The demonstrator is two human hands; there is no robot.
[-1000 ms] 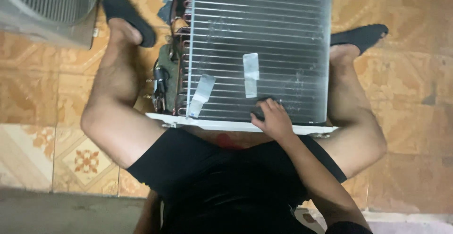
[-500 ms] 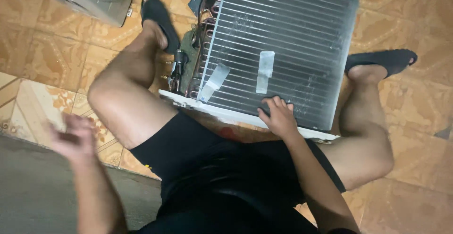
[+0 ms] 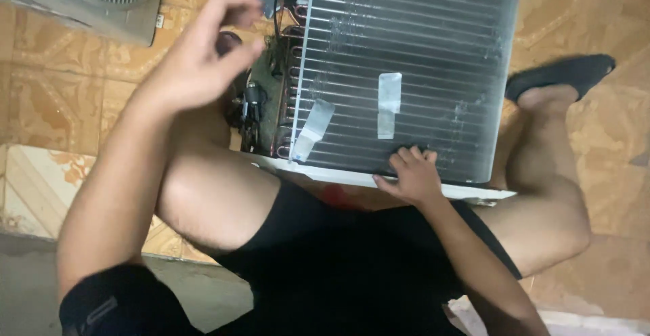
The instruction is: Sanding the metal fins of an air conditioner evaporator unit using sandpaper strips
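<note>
Seen from above, a person sits on a patterned tile floor [image 3: 602,166] with bare legs spread around a large finned coil unit [image 3: 406,65], the metal heat-exchanger block of an air conditioner, which fills the view from 12 to 2 o'clock and lies flat between the knees. Its face is rows of thin silver fins, dusty and scuffed in places, with copper tube bends [image 3: 288,72] and dark wiring exposed along its 9 o'clock edge. At 11 o'clock, apart from it, sits the corner of a grey fan housing [image 3: 95,1] with a round grille. Two strips of pale tape [image 3: 389,106] lie on the fins near the centre. The right hand [image 3: 409,173] rests on the coil's near edge at about 5 o'clock from centre, fingers spread flat and pressing, gripping nothing. The left hand [image 3: 203,58] is raised in the air at 10 o'clock, blurred, fingers loosely curled with thumb and fingertips drawn together; whether they pinch something small cannot be told. A black sandal [image 3: 562,75] shows at 3 o'clock. The likely risks: the thin fins could bend or cut skin under the pressing palm, and the raised hand could catch the wiring or tube bends on coming down.
</note>
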